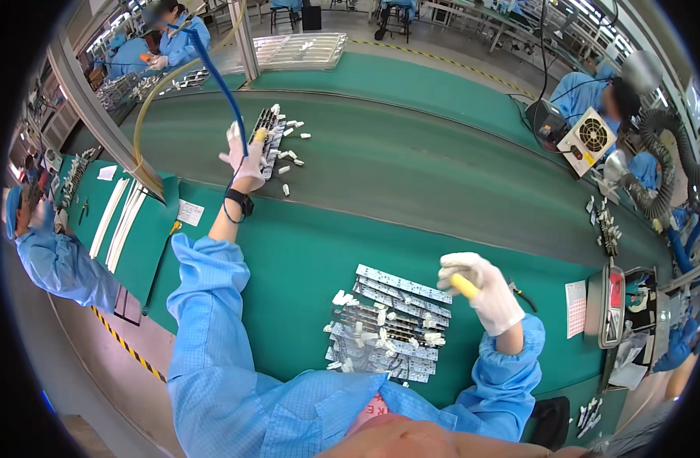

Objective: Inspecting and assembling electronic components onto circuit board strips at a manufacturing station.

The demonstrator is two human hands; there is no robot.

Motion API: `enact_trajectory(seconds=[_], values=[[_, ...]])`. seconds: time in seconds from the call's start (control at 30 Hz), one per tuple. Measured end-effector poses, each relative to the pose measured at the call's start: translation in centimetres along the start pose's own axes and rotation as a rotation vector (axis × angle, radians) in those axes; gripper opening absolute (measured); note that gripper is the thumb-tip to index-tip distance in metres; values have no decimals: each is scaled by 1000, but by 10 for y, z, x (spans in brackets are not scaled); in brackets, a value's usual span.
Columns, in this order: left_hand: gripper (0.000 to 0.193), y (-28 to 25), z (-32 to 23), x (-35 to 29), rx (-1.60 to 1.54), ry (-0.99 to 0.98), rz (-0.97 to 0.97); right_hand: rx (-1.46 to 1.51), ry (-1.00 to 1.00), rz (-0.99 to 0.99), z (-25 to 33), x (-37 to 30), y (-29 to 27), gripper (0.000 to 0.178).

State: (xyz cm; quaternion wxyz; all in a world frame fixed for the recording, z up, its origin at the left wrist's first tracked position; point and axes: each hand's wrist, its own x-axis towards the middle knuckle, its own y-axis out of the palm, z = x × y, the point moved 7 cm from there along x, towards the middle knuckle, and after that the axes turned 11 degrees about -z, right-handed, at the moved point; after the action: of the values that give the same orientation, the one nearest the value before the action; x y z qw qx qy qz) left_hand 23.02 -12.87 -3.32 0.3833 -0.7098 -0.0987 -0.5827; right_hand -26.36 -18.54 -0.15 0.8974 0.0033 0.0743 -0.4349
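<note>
My left hand (247,158), in a white glove with a yellow finger cover, reaches far forward onto the conveyor belt. Its fingers are spread, at the near left side of a bundle of circuit board strips (271,145) with white connectors. My right hand (485,296), gloved likewise, is raised with curled fingers by the right end of the top strip. Whatever may be inside those fingers is hidden. In front of my body lies a spread of circuit board strips (403,285) with wires and white connectors heaped on it.
A blue air hose (222,82) hangs down by my left hand. Left stand a metal post (98,114) and white strips (125,221). On the right are a fan unit (589,140), a paper sheet (576,309) and a red-and-grey box (612,305). Other people work around the belt.
</note>
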Motion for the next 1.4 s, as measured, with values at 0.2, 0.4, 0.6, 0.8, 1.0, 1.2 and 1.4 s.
enact_trajectory(seconds=[0.2,0.4,0.6,0.8,1.0,1.2,1.4], values=[[37,-118,-131,-44,-1110,195,779,-1318,-384,17,-47,11,10,42],[46,-219,-162,-46,-1277,222,793,-459,-225,108,-8,9,-6,33],[79,-225,-160,-47,-1956,-341,1141,238,-146,-160,29,-28,-13,15],[61,-241,-152,-51,-1572,-408,1322,38,-97,-206,25,-15,-13,17],[40,-243,-147,-31,-1379,25,729,57,-202,-226,33,-13,-19,40],[47,-241,-145,-31,-1416,28,717,-56,-250,-283,38,-21,-26,49],[43,-239,-140,-29,-1374,51,613,1,-169,-246,35,-24,-27,48]])
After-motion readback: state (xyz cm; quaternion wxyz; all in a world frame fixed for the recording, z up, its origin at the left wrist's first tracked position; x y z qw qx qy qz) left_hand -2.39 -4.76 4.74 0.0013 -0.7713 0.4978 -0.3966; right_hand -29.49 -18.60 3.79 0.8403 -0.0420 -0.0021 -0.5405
